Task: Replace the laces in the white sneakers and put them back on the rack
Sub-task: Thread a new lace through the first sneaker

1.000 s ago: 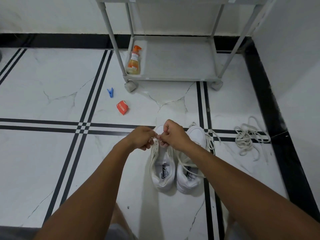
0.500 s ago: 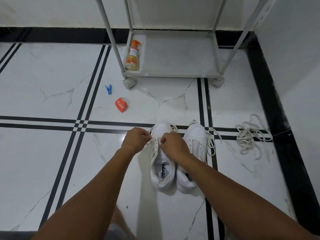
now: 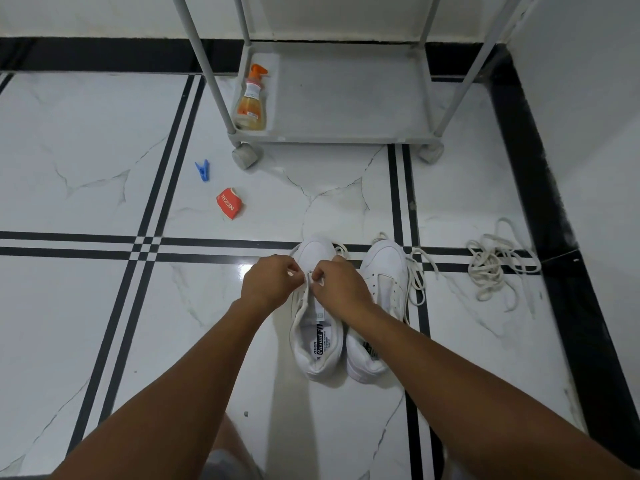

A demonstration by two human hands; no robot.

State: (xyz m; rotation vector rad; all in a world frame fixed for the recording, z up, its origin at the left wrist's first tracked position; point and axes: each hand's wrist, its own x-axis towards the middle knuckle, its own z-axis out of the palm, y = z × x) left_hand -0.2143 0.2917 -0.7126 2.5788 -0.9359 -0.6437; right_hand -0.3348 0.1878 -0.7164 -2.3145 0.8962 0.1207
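Two white sneakers stood side by side on the marble-patterned floor (image 3: 86, 150), toes pointing toward the rack (image 3: 346, 136). The left sneaker (image 3: 317, 327) lay under both hands, its insole label showing at the heel end. The left hand (image 3: 268, 280) hovered over the shoe's left eyelet row with fingers curled, pinching a lace (image 3: 296, 252) that looped out past the toe. The right hand (image 3: 341, 287) sat just beside it over the tongue, fingers curled and pinching the same lace near the eyelets; exactly which eyelet it worked at could not be told, since the knuckles hid it. The two hands nearly touched above the middle of the shoe.

The right sneaker (image 3: 382, 271) stood touching its partner, partly covered by the right forearm, with a loose lace (image 3: 415, 275) trailing off its outer side onto the floor. Well apart to the right, near the black border strip, a tangled pile of off-white laces (image 3: 491, 268) lay on the tile.

The grey wheeled rack stood against the wall, its bottom shelf holding an orange spray bottle (image 3: 251, 102) in the left corner. On the floor to the left of the rack's wheel lay a blue clothespin (image 3: 202, 169) and, near it, a crumpled red sachet (image 3: 229, 203)
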